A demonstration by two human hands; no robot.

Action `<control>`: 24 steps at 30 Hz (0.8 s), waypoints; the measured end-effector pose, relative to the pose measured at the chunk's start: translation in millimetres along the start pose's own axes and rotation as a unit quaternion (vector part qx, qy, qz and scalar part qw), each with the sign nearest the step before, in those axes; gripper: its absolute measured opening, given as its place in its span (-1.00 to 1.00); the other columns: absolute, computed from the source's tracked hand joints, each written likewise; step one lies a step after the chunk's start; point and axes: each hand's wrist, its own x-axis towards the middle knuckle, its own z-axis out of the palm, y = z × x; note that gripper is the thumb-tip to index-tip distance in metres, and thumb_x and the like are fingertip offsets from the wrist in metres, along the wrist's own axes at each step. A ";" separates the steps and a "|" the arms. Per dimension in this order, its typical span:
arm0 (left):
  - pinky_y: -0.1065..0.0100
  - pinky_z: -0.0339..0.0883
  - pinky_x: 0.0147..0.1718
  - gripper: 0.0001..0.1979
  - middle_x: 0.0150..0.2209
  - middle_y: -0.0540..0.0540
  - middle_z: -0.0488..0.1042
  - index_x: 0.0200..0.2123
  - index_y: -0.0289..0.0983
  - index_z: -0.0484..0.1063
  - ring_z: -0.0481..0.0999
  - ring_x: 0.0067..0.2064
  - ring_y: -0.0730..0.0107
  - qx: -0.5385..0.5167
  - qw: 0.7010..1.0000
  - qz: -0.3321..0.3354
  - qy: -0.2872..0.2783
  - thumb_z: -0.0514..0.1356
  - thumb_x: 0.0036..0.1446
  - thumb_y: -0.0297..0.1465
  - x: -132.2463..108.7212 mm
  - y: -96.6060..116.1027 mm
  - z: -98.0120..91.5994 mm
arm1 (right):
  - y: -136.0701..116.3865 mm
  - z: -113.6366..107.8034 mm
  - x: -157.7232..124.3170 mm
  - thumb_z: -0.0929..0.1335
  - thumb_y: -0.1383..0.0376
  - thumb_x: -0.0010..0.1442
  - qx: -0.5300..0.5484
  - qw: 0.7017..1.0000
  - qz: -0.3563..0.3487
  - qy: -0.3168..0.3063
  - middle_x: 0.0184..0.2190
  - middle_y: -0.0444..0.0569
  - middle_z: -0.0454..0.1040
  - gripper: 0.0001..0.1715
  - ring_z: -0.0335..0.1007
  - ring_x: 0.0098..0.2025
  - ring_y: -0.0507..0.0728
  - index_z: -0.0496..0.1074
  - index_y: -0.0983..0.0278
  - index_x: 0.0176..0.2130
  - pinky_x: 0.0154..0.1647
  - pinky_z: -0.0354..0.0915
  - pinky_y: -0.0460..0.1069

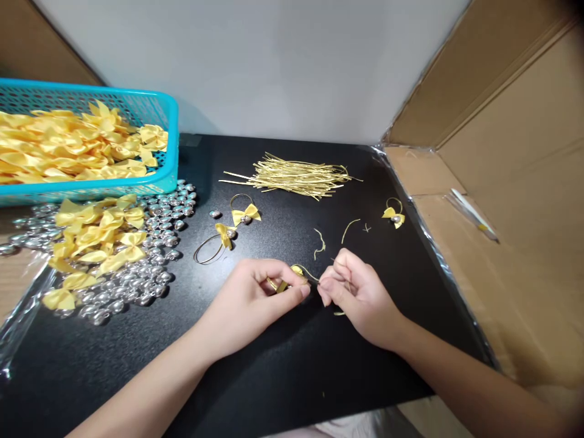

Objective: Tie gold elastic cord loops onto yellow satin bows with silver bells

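Low over the black table [283,365], my left hand [255,298] is closed in a pinch on a small yellow ribbon bow [285,283]. My right hand [358,292] is closed on a thin gold cord [306,272] that runs to the bow. The two hands almost touch at the fingertips. Finished bows with gold loops lie beyond them: one [246,213] and another [223,234] at centre, a third [393,214] to the right.
A turquoise basket [168,140] full of yellow bows stands at back left. Loose bows [98,234] and several silver beads [155,267] lie in front of it. A bundle of gold cords [298,176] lies at the back. Cardboard [511,201] walls the right side.
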 end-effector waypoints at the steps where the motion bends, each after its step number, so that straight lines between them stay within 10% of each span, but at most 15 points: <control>1: 0.49 -0.07 -0.61 -0.74 -0.63 0.03 0.32 -0.50 -0.36 0.53 0.10 -0.57 0.58 0.004 1.000 -0.003 -0.006 0.27 0.05 -0.26 0.0 -0.1 -1.0 | -0.9 0.4 0.2 0.32 0.26 0.26 0.001 1.000 0.005 -0.001 -0.59 -0.26 0.21 -0.59 0.19 -0.53 -0.05 -0.02 0.20 -0.45 -0.48 0.14 -0.12; 24: 0.47 -0.16 -0.61 -0.74 -0.66 0.10 0.14 -0.55 -0.34 0.48 0.00 -0.59 0.59 -0.030 0.998 -0.034 -0.046 0.28 0.03 -0.26 -0.8 1.2 -8.3 | -4.3 -2.4 3.8 0.34 0.21 0.24 -0.011 0.999 0.031 -0.028 -0.58 -0.24 0.22 -0.56 0.25 -0.52 -0.03 -0.02 0.20 -0.46 -0.46 0.19 -0.11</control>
